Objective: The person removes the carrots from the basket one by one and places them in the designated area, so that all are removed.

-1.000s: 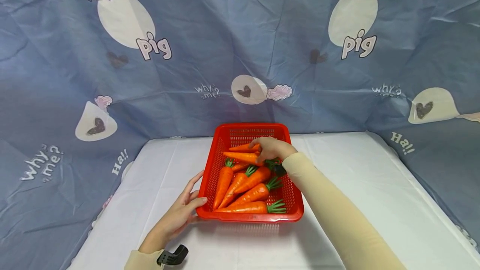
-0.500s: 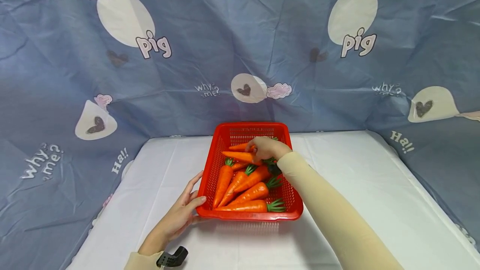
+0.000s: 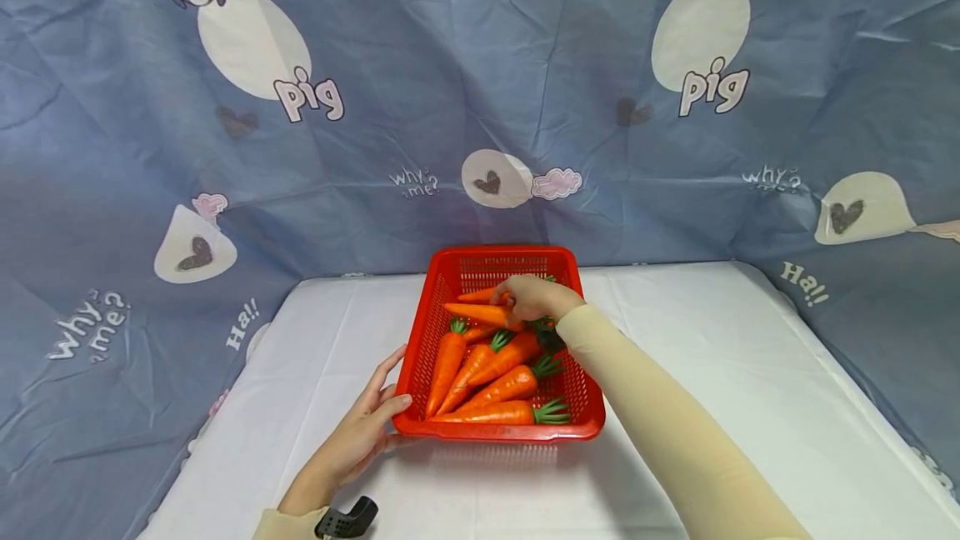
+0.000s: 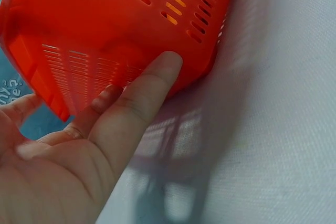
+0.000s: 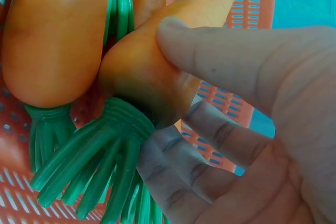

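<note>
A red slotted plastic basket [image 3: 491, 433] stands on the white cloth. In it lie several orange carrots with green tops, one carrot [image 3: 447, 373] upright along the left side. My left hand [image 3: 360, 432] holds the basket's near left corner, thumb at the rim. In the left wrist view, its fingers [image 4: 139, 100] lie against the outer wall. Inside the far half, my right hand [image 3: 536, 297] grips a carrot [image 3: 480, 313]. The right wrist view shows the thumb [image 5: 220, 51] on top of this carrot [image 5: 142, 61] and the other fingers beneath, partly hidden behind it.
White cloth [image 3: 750, 390] covers the table on both sides of the basket. A blue printed curtain [image 3: 420, 107] hangs close behind it. Another carrot [image 5: 52, 40] lies beside the gripped one.
My right hand has shifted slightly left and its fingers have closed round the carrot, which has hardly moved. The left hand and basket stay in place.
</note>
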`<action>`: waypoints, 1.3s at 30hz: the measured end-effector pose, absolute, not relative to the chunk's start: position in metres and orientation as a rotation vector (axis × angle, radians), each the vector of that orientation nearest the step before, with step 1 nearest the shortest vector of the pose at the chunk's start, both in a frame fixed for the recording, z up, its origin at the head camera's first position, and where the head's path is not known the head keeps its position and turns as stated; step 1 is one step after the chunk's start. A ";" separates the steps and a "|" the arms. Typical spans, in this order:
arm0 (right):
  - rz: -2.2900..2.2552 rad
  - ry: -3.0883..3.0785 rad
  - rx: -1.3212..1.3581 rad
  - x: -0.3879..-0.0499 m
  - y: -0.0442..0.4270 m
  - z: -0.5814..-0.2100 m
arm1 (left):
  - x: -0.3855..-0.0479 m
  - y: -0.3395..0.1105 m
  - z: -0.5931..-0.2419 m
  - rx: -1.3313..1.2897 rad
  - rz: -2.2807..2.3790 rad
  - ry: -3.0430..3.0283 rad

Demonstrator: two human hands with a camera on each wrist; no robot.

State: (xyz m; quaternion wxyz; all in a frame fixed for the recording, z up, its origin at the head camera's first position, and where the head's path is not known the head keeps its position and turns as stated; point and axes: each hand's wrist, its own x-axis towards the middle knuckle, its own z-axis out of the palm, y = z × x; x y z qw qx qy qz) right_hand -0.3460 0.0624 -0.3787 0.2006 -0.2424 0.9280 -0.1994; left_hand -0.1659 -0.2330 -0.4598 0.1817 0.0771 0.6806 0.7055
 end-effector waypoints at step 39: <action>-0.519 2.698 -0.908 -0.336 0.088 -0.333 | -0.162 -0.232 -0.462 0.187 2.043 1.884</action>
